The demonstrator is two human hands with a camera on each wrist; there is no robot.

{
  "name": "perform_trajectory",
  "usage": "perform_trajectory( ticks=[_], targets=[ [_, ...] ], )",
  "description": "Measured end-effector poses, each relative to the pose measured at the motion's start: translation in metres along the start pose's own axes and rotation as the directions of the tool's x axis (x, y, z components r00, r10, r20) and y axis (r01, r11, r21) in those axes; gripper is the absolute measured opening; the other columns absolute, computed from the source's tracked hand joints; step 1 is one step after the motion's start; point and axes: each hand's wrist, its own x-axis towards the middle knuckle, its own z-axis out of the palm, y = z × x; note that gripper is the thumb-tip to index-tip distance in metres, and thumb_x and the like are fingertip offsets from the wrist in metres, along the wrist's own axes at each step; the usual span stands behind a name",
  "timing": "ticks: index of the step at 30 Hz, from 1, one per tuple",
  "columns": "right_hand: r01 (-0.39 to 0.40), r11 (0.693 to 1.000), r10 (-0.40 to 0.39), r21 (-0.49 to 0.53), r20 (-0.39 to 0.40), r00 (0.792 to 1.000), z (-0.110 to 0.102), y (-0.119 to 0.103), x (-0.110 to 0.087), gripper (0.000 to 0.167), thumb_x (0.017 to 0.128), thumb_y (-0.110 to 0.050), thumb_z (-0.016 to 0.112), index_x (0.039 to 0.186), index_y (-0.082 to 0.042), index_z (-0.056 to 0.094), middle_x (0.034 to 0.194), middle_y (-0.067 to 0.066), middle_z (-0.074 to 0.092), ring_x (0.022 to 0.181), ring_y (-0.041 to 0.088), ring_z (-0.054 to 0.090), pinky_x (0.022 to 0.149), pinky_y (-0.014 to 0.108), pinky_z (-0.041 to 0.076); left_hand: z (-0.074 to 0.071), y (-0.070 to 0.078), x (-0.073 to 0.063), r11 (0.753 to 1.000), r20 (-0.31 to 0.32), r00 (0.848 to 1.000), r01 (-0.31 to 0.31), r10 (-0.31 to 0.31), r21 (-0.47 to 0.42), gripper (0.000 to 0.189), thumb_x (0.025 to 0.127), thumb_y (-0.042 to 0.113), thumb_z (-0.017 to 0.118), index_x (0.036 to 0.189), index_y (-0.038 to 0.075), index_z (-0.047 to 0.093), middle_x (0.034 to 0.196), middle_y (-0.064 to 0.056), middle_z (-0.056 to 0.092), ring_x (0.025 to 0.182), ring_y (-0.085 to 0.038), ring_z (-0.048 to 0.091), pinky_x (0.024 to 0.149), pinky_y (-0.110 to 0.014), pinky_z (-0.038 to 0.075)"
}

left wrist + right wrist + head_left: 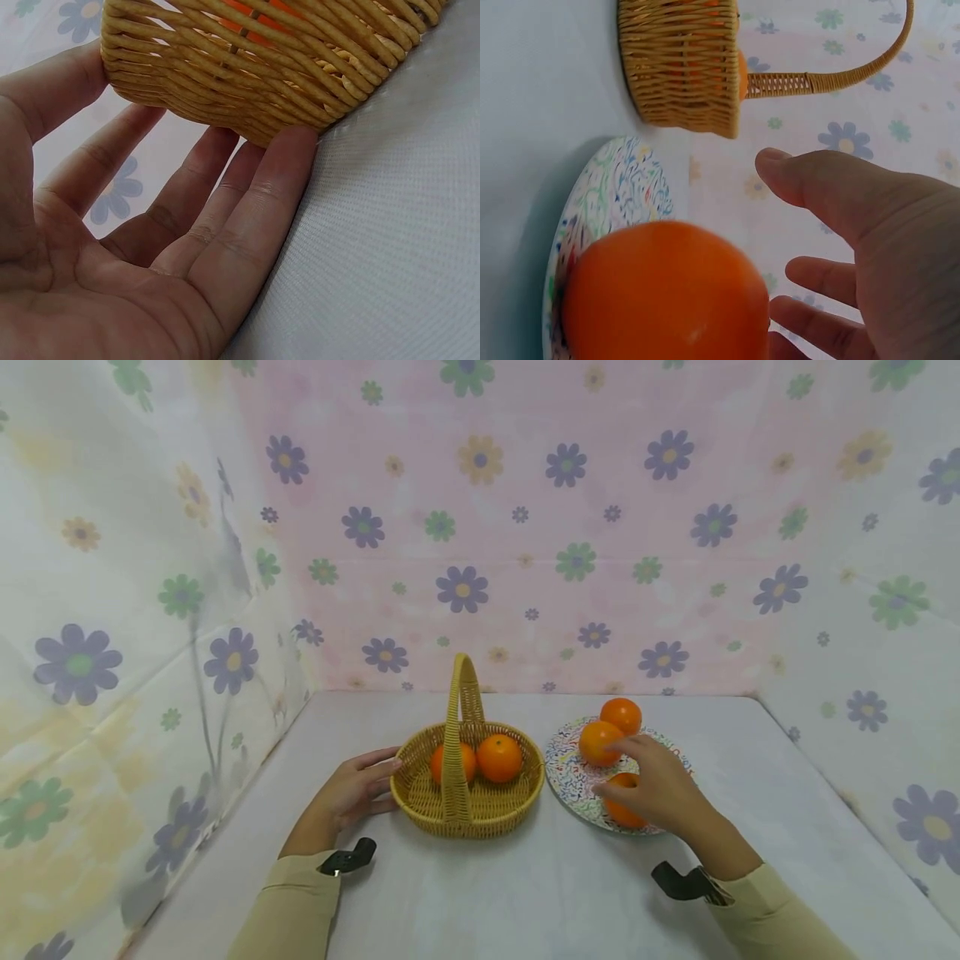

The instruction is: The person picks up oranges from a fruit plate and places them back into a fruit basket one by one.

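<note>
A yellow wicker basket (480, 828) with a tall arched handle holds two oranges (500, 758). My left hand (352, 789) rests against the basket's left side; in the left wrist view its extended fingertips touch the woven wall (247, 90). On a round, multicoloured patterned plate (572, 783) are three oranges: one at the back (621, 713), one in the middle (597, 744) and one at the front (622, 812). My right hand (663, 781) hovers over the front orange, thumb and fingers spread. In the right wrist view a gap shows between the thumb and that orange (664, 296).
Basket and plate stand side by side on a white-covered table (480, 902). Flower-patterned cloth (525, 543) hangs behind the table and along both sides. A black device (682, 882) is strapped at each wrist, over beige sleeves (772, 914).
</note>
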Motion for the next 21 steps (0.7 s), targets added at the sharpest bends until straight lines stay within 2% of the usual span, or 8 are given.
perform_trajectory(
  ticks=[6, 13, 21],
  targets=[
    [-0.039, 0.999, 0.039, 0.002, 0.040, 0.998, -0.003, 0.013, -0.006, 0.071, 0.081, -0.043, 0.088, 0.137, -0.009, 0.064, 0.139, 0.017, 0.062, 0.128, 0.041, 0.056, 0.104, 0.067, 0.047, 0.000, -0.001, 0.000, 1.000, -0.005, 1.000, -0.001, 0.001, 0.009, 0.061, 0.094, 0.034, 0.077, 0.149, 0.016, 0.057, 0.142, -0.009, 0.064, 0.114, -0.024, 0.071, 0.092, -0.054, 0.061],
    [-0.065, 0.998, 0.065, -0.001, 0.086, 0.994, -0.004, 0.022, -0.011, 0.083, 0.077, -0.057, 0.087, 0.139, -0.007, 0.062, 0.141, 0.020, 0.061, 0.127, 0.044, 0.056, 0.102, 0.066, 0.050, -0.001, -0.003, 0.001, 1.000, -0.005, 1.000, 0.005, -0.005, 0.005, 0.062, 0.093, 0.034, 0.078, 0.149, 0.016, 0.057, 0.144, -0.009, 0.063, 0.116, -0.024, 0.070, 0.093, -0.053, 0.060],
    [-0.093, 0.995, 0.089, 0.023, 0.127, 0.988, 0.000, 0.025, -0.015, 0.087, 0.077, -0.059, 0.086, 0.140, -0.004, 0.061, 0.135, 0.018, 0.063, 0.114, 0.034, 0.064, 0.094, 0.053, 0.059, -0.001, -0.002, 0.002, 1.000, -0.003, 1.000, 0.006, -0.006, 0.012, 0.062, 0.093, 0.035, 0.079, 0.148, 0.017, 0.057, 0.145, -0.009, 0.063, 0.117, -0.025, 0.070, 0.093, -0.053, 0.060]
  ],
)
